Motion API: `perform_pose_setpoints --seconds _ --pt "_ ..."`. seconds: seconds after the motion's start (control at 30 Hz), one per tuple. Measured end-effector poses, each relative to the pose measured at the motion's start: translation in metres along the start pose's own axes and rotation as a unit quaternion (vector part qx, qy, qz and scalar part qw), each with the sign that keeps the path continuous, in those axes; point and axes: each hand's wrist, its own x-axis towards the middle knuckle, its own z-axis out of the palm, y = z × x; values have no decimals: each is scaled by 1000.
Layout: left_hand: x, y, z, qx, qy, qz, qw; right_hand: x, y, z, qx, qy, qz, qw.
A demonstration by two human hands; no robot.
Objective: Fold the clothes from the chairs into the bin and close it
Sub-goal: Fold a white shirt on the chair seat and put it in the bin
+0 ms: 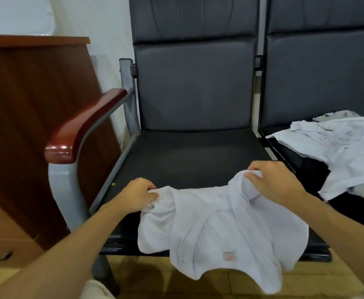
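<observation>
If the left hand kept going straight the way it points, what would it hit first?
The left hand would likely skim the black seat, then meet the backrest; depth is unclear.

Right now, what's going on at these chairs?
A person holds a white cotton shirt over the front edge of the black padded chair seat, the left hand and right hand each pinching its upper edge. It is not yet folded. A heap of white and grey clothes waits on the next seat. No bin is in view.

Soft, even indoor light with faint shadows, a glare on the glossy armrest [58, 148] at left, the near white shirt [219, 229] slightly washed out, edges bowed by wide-angle distortion.
</observation>
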Motion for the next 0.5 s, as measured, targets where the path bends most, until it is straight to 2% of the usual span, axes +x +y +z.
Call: perform_pose_setpoints --seconds 0.1,0.17,0.33,0.5 --pt "3 -2 0 39 13 -2 999 2 8 -7 25 97 34 994" --pt "2 -3 -1 50 33 8 998 3 16 -9 31 127 45 990" --pt "-7 10 -11 67 105 23 992 -3 25 -9 -3 104 56 993" --pt "-14 24 -14 48 141 27 988 -5 22 -8 8 32 78 996"
